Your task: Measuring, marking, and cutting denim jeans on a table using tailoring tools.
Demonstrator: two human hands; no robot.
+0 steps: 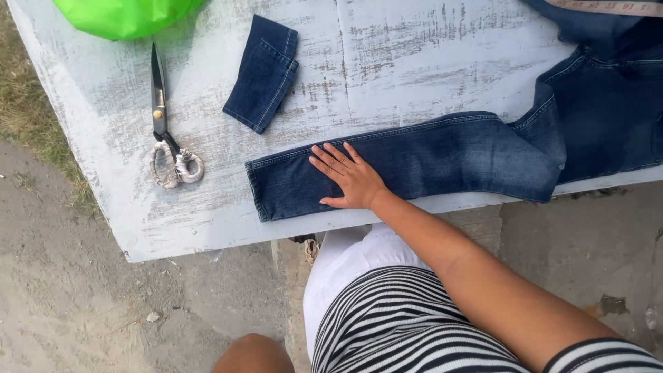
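My right hand lies flat, palm down and fingers spread, on the leg of a pair of dark blue jeans. That leg stretches along the near edge of a worn white-painted table, its cut hem end at the left. The rest of the jeans lies at the right of the table. A small cut-off piece of denim lies apart above the leg. Large scissors with wrapped handles rest shut to the left. My left hand is out of sight.
A bright green bag sits at the table's far left corner. A measuring tape crosses the jeans at the top right. Bare dirt ground and some grass lie left of the table, which overhangs my striped clothing.
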